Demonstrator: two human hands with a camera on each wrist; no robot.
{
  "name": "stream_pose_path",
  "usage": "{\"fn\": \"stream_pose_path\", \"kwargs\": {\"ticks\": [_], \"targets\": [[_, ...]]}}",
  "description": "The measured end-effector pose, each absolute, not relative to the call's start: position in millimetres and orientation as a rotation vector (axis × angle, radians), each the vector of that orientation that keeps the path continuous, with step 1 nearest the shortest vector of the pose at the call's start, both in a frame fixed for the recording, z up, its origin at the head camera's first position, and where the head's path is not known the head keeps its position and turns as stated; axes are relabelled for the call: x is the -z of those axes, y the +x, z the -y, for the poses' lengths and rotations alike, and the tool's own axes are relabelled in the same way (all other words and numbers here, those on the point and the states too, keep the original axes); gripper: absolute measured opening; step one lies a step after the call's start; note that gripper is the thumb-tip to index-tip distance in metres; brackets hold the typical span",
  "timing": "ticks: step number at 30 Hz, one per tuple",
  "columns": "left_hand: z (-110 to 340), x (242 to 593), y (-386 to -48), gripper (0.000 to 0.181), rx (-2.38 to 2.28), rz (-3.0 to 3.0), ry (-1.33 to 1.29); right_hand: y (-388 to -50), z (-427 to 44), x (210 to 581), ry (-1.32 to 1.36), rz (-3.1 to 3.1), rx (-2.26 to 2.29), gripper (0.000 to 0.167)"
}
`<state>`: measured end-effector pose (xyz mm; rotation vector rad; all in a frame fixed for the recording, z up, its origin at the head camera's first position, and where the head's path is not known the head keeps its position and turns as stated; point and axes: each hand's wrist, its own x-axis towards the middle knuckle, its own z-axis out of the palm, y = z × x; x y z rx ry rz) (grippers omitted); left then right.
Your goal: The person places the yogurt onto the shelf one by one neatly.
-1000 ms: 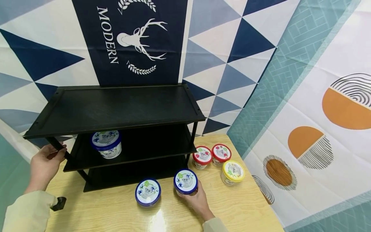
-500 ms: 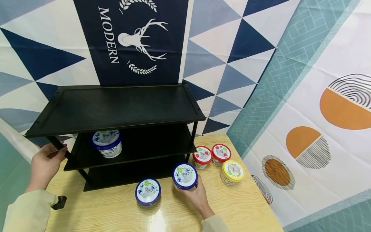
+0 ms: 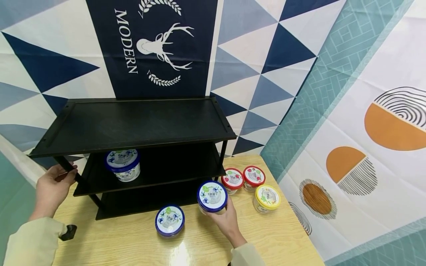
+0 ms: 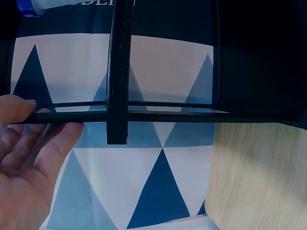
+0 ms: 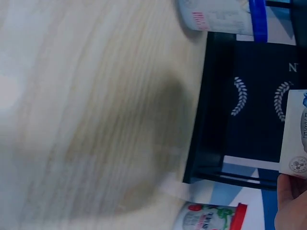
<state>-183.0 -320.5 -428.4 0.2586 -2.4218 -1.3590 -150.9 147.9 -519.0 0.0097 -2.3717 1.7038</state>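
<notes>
My left hand (image 3: 53,188) grips the front left post (image 3: 64,163) of a black tiered shelf rack (image 3: 143,122). In the left wrist view its thumb and fingers (image 4: 57,146) lie on either side of that thin bar. With my right hand (image 3: 227,224) I hold a blue-lidded paper tub (image 3: 212,195), raised off the table before the rack's right end. Its white wall (image 5: 293,134) shows at the right wrist view's edge. Another blue-lidded tub (image 3: 169,220) stands on the table to its left. A third blue-lidded tub (image 3: 123,165) sits at the left of the middle shelf.
Right of the rack stand two red-lidded tubs (image 3: 254,175) and a yellow-lidded tub (image 3: 267,198) on the wooden table (image 3: 126,244). The rack's top board overhangs the middle shelf (image 3: 176,162) and bottom shelf (image 3: 143,195). Patterned cloth (image 3: 246,48) hangs behind.
My right hand has lifted the blue-lidded tub and carried it slightly toward the rack. My left hand keeps its grip on the post.
</notes>
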Motion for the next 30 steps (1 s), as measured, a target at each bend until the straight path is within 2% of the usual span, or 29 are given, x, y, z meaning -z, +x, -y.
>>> {"fn": "stream_pose_path", "kwargs": {"ticks": [4, 30], "targets": [[318.2, 425.8, -181.4, 0.015, 1.351, 2.421, 0.251, -158.3, -149.1, 530.4, 0.028, 2.338, -1.711, 0.091], [318.8, 425.7, -180.5, 0.014, 1.379, 2.412, 0.242, -166.6, -134.3, 494.9, 0.217, 2.266, -1.674, 0.093]]}}
